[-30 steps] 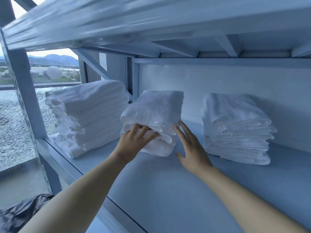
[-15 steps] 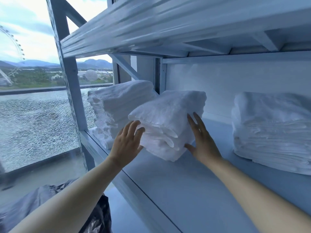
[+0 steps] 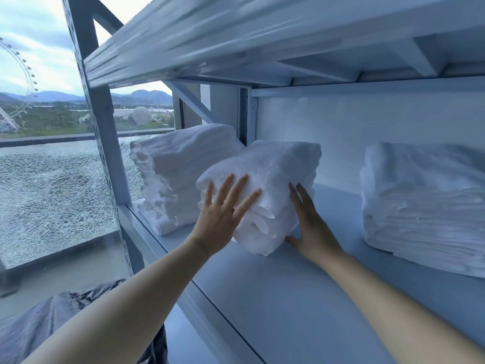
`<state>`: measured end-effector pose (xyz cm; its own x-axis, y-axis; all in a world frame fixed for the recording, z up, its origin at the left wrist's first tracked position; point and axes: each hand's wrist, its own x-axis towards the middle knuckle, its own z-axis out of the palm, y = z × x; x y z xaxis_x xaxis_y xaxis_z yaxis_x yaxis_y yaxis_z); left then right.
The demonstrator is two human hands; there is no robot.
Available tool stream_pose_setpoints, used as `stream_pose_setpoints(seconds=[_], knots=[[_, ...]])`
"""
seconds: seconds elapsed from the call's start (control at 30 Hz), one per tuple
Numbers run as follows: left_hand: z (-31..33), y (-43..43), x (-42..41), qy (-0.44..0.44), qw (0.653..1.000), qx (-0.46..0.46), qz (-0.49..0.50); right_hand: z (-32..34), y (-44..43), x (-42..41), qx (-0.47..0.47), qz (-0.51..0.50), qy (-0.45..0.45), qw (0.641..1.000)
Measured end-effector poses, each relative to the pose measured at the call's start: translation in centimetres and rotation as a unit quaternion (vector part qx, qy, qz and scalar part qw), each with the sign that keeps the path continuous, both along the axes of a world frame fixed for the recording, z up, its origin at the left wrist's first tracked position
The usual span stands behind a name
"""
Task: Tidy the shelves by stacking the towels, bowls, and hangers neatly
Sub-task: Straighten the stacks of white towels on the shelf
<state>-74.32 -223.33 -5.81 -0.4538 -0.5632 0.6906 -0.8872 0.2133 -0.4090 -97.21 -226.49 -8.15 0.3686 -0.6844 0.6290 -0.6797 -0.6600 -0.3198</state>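
The metal shelf (image 3: 288, 311) runs away under both forearms, its front lip passing below the left wrist. Well beyond the right hand (image 3: 312, 227) sits the tall towel stack (image 3: 420, 206). Past the left hand (image 3: 217, 219), toward the window post, stands the ragged-edged stack (image 3: 178, 174). Between the two palms is the middle towel stack (image 3: 265, 185), apparently resting on the board with its folds slumping forward.

The left hand lies flat, fingers spread, on the pile's front face. The right presses its side with straight fingers, thumb low by the base (neither curls round anything).

This looks like squaring the pile. The next move calls for even pressure from both sides to bring the folds flush.

Bare board lies open around the right wrist. On the left hand's side the ragged pile crowds close, and the lip is near.
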Motion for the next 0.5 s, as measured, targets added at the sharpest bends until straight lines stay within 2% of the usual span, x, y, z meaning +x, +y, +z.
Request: stream_pose_setpoints(seconds=[0.5], knots=[[-0.1,-1.2,1.1,-0.023,0.994,-0.082,-0.061,-0.4,-0.2,0.4,0.012,0.003,-0.017,1.0]])
